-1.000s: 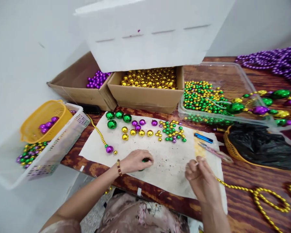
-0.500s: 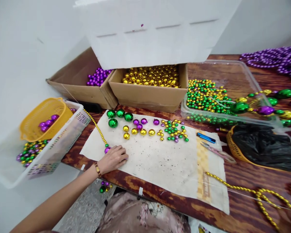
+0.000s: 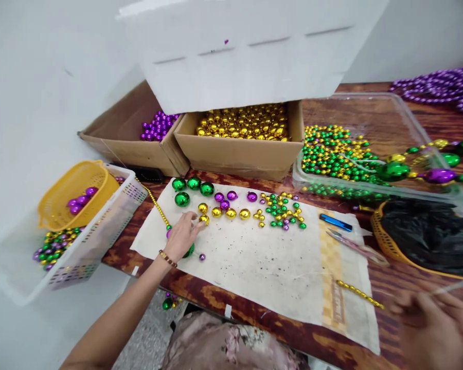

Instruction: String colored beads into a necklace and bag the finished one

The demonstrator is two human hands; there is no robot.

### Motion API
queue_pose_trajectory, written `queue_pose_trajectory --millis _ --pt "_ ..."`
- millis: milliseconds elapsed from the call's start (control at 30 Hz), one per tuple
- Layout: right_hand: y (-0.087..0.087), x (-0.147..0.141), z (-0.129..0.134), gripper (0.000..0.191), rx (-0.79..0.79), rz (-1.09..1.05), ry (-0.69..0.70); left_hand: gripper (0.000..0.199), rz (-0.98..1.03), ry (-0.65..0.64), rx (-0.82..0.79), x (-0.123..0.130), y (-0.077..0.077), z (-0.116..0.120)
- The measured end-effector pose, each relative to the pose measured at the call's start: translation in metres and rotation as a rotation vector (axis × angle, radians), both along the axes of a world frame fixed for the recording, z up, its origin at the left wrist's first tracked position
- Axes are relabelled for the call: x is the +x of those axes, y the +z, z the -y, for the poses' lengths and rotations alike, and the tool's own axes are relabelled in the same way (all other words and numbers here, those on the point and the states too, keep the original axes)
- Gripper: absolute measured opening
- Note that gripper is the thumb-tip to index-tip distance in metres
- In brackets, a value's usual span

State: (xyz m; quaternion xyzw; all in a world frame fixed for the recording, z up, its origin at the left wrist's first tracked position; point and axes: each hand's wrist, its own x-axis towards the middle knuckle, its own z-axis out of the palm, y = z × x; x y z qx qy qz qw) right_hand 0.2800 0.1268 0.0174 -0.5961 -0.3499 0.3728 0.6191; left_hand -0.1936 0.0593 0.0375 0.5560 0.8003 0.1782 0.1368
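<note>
My left hand (image 3: 183, 232) reaches over the white cloth (image 3: 250, 275), thumb and finger apart at the edge of a round gold bead (image 3: 203, 220). Under the palm, partly hidden, sit a large green bead (image 3: 190, 250) and a purple bead (image 3: 168, 233) at the end of a gold bead strand (image 3: 158, 206). A small purple bead (image 3: 202, 257) lies beside the wrist. At the lower right my right hand (image 3: 434, 326) is blurred, with bent fingers and a thin pale thread running from them. Another gold strand (image 3: 358, 293) lies just left of it.
Loose green beads (image 3: 182, 199) and other beads stand in groups on the cloth. Near its right edge are a blue cutter (image 3: 335, 222) and scissors (image 3: 357, 246). Behind stand cardboard boxes (image 3: 239, 154) and a clear tray (image 3: 299, 177); a white basket (image 3: 100, 226) is left.
My left hand has lifted and moved up to the gold beads, uncovering the green and small purple beads. The right hand has come further into view, and less of the right gold strand shows.
</note>
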Motion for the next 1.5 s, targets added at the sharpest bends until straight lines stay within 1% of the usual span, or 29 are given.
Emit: queue_pose_trajectory --millis 67,133,200,267,367,400,467,567,700,833,1033,1200,1333,1500 --pt "0.006 -0.033 0.011 0.031 -0.026 0.016 0.143 0.030 -0.126 0.030 -0.081 0.006 -0.001 -0.013" --pt "0.009 -0.066 0.023 0.031 -0.062 0.057 0.358 0.029 -0.223 0.034 -0.128 0.011 -0.002 -0.020" --pt "0.005 -0.099 0.034 0.027 -0.092 0.080 0.573 0.026 -0.207 0.016 -0.067 0.013 -0.003 -0.020" --pt "-0.004 -0.130 0.044 0.025 -0.105 0.098 0.782 0.026 -0.074 -0.044 0.090 0.017 -0.001 -0.016" --pt "-0.017 -0.168 0.056 0.021 -0.068 0.128 1.046 0.027 0.236 -0.167 0.339 0.028 0.008 -0.008" --pt "-0.020 -0.178 0.059 0.020 -0.053 0.141 1.105 0.027 0.336 -0.197 0.400 0.034 0.013 -0.007" --pt "-0.023 -0.191 0.064 0.018 -0.036 0.188 1.173 0.028 0.482 -0.231 0.494 0.047 0.021 -0.007" --pt "-0.020 -0.196 0.066 0.016 -0.009 0.285 1.197 0.031 0.603 -0.225 0.587 0.066 0.032 -0.011" --pt "-0.016 -0.195 0.068 0.016 0.031 0.375 1.199 0.033 0.794 -0.181 0.614 0.082 0.043 -0.016" --pt "-0.018 -0.197 0.069 0.016 0.067 0.410 1.186 0.029 0.900 -0.134 0.595 0.085 0.049 -0.019" --pt "-0.021 -0.202 0.070 0.016 0.090 0.436 1.182 0.031 1.130 -0.065 0.552 0.082 0.048 -0.023" --pt "-0.023 -0.202 0.069 0.016 0.096 0.436 1.164 0.032 1.215 -0.018 0.539 0.085 0.050 -0.025" --pt "-0.023 -0.202 0.069 0.016 0.110 0.447 1.154 0.031 1.243 -0.024 0.534 0.087 0.051 -0.024" --pt "-0.022 -0.202 0.069 0.017 0.088 0.444 1.158 0.030 1.226 -0.043 0.503 0.089 0.052 -0.024"
